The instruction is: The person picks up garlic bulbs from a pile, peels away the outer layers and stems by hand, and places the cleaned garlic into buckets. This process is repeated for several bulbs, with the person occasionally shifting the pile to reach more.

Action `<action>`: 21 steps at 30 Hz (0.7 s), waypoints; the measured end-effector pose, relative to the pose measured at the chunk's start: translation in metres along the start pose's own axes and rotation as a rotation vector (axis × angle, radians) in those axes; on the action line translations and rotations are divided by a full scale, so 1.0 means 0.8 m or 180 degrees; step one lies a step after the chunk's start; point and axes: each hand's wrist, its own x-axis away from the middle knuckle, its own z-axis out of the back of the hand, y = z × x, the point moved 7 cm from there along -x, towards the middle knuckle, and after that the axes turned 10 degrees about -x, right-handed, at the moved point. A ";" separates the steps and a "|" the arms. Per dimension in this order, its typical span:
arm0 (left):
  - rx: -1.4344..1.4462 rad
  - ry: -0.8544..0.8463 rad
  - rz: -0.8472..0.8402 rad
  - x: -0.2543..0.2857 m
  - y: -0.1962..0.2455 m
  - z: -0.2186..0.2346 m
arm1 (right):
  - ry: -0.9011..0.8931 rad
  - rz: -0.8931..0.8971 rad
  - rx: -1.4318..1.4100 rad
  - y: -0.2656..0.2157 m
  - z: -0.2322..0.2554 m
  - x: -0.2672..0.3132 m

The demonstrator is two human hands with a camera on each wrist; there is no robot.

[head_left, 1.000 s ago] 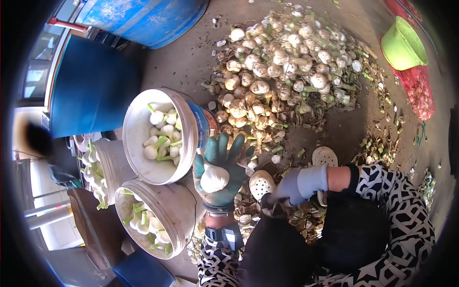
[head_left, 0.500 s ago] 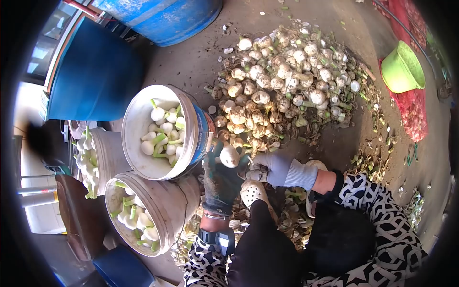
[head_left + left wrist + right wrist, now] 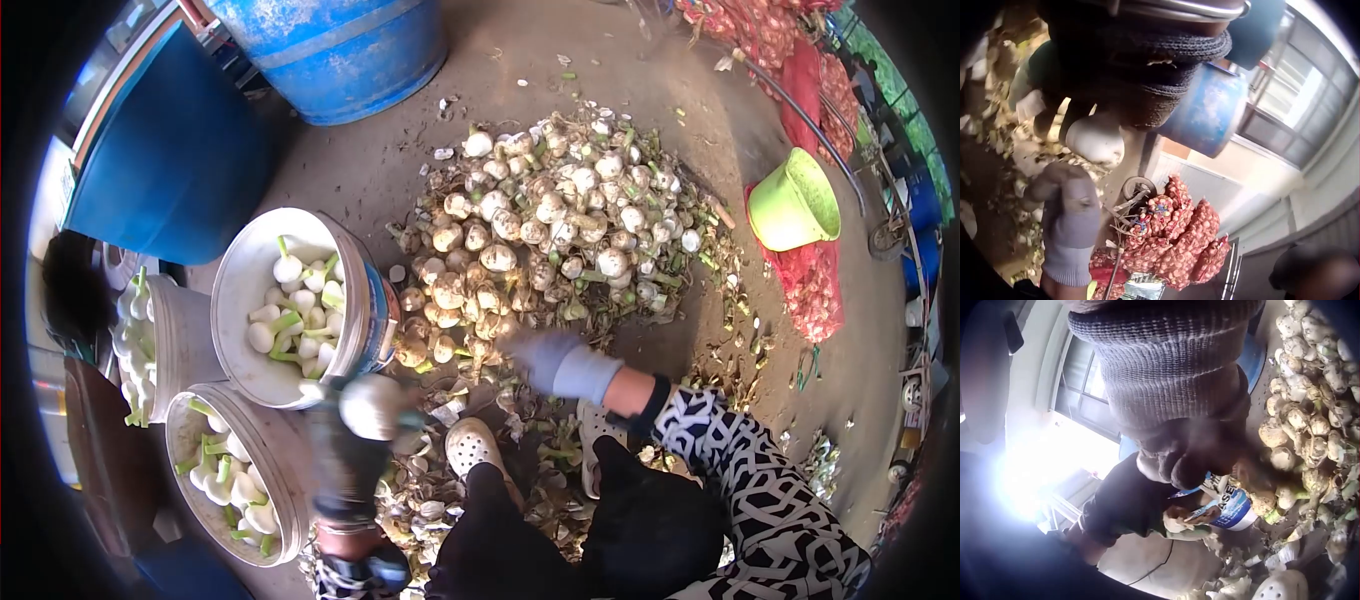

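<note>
My left hand (image 3: pixel 350 455), in a dark green glove, holds a white garlic bulb (image 3: pixel 371 406) beside the buckets; both are blurred. The left wrist view shows the bulb (image 3: pixel 1096 139) below the dark glove (image 3: pixel 1129 81). My right hand (image 3: pixel 568 366), in a pale grey glove, is apart from the left, over the near edge of the garlic pile (image 3: pixel 560 215). Its fingers look curled in the right wrist view (image 3: pixel 1191 447); whether they hold anything is hidden. A piece with loose brown skin (image 3: pixel 1185 519) shows by the left hand (image 3: pixel 1125 503).
An upright-labelled bucket (image 3: pixel 232 345) and another bucket (image 3: pixel 285 470) hold trimmed bulbs at the left, with a third bucket (image 3: pixel 185 335) behind. Blue barrels (image 3: pixel 345 60) stand beyond. A green bucket (image 3: pixel 797 205) rests by red net sacks (image 3: pixel 812 290). Peelings surround the shoes (image 3: pixel 470 447).
The view has shifted. My hands, close together half a second ago, have moved apart: the left with its bulb toward the buckets, the right toward the pile.
</note>
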 end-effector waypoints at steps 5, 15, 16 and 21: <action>0.1892 0.0838 0.0451 0.005 0.044 0.019 | 0.0561 -0.1149 -0.0006 0.089 0.058 -0.110; 0.1045 -0.1269 0.0619 -0.054 -0.098 -0.115 | 0.1554 0.0072 -0.1163 0.017 0.027 -0.037; 0.1139 -0.1346 0.1179 -0.058 -0.097 -0.140 | 0.1373 0.0313 -0.1427 -0.020 0.037 -0.013; 0.1338 -0.0973 -0.0200 -0.056 -0.076 -0.141 | 0.1955 0.0378 -0.3754 0.006 0.057 0.039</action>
